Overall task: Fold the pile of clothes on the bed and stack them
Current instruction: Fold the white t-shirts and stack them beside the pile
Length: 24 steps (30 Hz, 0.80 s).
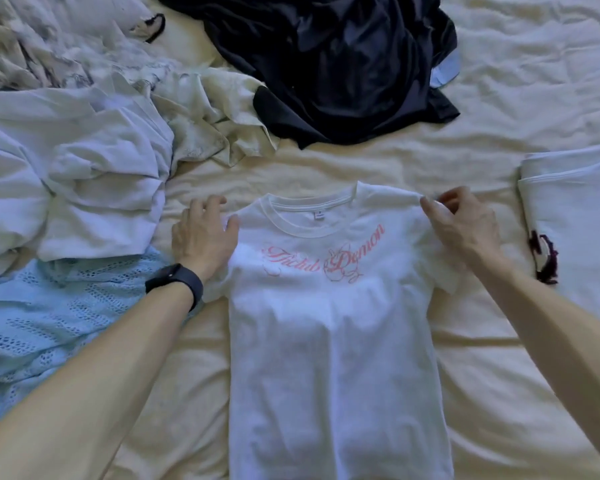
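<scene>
Our white T-shirt (329, 323) lies flat, print up, midway on the bed (499, 358), collar toward the far edge, long axis near to far. Our left hand (201, 233) rests loose-fingered on one shoulder; our right hand (465, 226) pinches the other

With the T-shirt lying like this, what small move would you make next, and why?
Probably fold the sleeve on the right inward: the T-shirt lies flat, print up, the right hand pinches that shoulder, and the left hand rests at the other.
</scene>
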### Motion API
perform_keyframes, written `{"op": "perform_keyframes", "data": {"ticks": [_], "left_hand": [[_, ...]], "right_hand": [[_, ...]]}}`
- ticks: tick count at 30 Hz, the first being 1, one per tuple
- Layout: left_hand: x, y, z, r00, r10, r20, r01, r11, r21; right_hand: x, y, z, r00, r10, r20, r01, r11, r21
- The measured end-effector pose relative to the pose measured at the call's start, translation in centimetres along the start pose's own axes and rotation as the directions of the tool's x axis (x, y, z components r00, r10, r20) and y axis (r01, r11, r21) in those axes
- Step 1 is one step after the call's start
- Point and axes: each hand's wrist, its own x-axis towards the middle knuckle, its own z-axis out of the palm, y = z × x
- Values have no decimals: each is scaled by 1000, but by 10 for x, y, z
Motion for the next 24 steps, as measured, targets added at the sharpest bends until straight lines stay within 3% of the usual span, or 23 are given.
{"op": "perform_keyframes", "data": {"ticks": [2,4,8,9,11,13,15,17,20,22,24], "left_hand": [[-19,21,2,986,150,-70,-145,986,79],[-46,44,10,947,321,-14,-319,944,78],[-101,106,51,760,638,129,-640,768,-24],[-106,123,61,725,659,199,-668,744,-27],[-102,149,78,731,586,350,-636,771,36],[-90,167,91,753,491,438,-583,806,100],[-83,176,100,762,437,479,-566,809,162],[-80,185,96,779,422,463,-553,812,190],[-72,209,79,816,492,303,-535,842,74],[-54,232,68,791,578,201,-597,801,44],[-36,260,64,735,649,197,-669,742,51]], "right_hand": [[-17,10,-4,998,55,36,-55,998,24],[-36,26,-7,988,131,81,-136,989,53],[-59,58,-11,948,237,212,-291,916,277],[-60,60,-13,937,246,246,-320,888,331],[-57,63,-17,943,227,244,-323,801,505],[-50,63,-22,958,249,143,-278,676,682],[-48,64,-21,954,293,61,-246,653,716],[-56,68,-16,951,308,38,-254,700,667],[-78,74,-11,921,385,60,-307,620,722],[-93,72,-10,907,421,28,-304,606,735],[-107,69,-9,898,439,9,-295,588,753]]}}
